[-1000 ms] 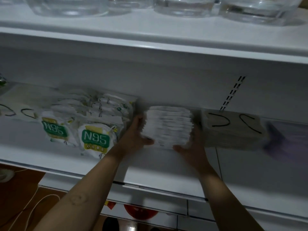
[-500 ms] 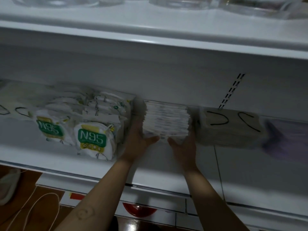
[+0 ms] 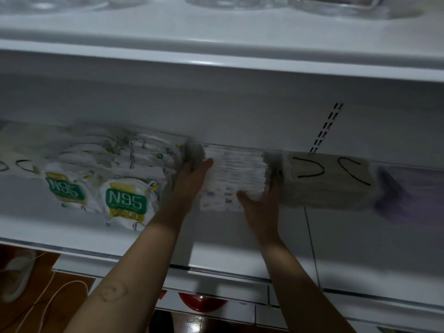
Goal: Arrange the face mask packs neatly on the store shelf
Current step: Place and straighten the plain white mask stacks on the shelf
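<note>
Left hand has shifted: 0.5 s ago its thumb lay along the lower front edge of the stack; it now sits at the stack's upper left corner. Stack barely moved since then. More of the bottom pack's front face shows.

Stack: white mask packs, mid-frame on the shelf, near the back wall. It sits between the N95 packs on the left and the grey pack on the right.

Left fingers wrap the stack's left side, blurred. Right hand: thumb on the front face, fingers curled round the right side. Both hands grasp the stack.

Writing: "N95", white on green, on the nearer pack. A second green label further left is blurred. Blue print on the stack's bottom pack is too small to read. Grey pack shows black ear loops, no text. Purple pack at far right, blurred.
</note>
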Motion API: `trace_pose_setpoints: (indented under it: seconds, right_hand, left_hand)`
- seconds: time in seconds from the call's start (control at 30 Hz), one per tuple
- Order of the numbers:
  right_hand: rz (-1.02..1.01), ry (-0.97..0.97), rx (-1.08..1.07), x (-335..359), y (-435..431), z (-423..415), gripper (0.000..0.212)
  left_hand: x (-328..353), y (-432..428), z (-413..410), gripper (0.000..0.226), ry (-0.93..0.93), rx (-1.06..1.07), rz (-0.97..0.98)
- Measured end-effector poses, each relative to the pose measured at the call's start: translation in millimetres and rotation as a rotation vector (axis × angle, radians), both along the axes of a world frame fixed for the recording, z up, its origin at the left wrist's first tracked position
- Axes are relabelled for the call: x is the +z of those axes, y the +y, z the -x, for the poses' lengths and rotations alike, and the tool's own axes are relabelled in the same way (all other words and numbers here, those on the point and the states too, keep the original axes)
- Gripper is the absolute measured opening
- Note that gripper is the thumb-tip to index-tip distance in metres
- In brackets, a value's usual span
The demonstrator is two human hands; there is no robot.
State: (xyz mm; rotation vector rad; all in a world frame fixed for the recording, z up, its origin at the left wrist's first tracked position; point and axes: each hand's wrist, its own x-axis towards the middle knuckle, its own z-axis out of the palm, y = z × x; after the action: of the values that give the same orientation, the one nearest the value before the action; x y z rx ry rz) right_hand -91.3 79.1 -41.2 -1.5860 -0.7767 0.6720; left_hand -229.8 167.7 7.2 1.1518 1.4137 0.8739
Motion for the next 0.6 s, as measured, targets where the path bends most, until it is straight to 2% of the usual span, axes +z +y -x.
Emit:
trace_pose_setpoints:
  seconds: [0.1,0.23,0.37,0.6]
  right_hand:
    - [-0.031,-0.003,0.002,2,2,1,0.095]
    - [-0.07,-0.005,0.014,1,0,3,0.083]
    - [-0.115,-0.066,0.031,-2,-2,1,0.076]
    - [-0.155,-0.043,0.074,-11,-6,1,0.089]
  left_hand:
    - [11,23,-4,0.09,0.037,0.007,0.076]
    - [18,40,-15,0.069,0.052,-0.022,0.122]
    - [15,43,-18,0.064,0.041,-0.037,0.168]
    - [4,44,-15,0.057,0.047,-0.091,0.127]
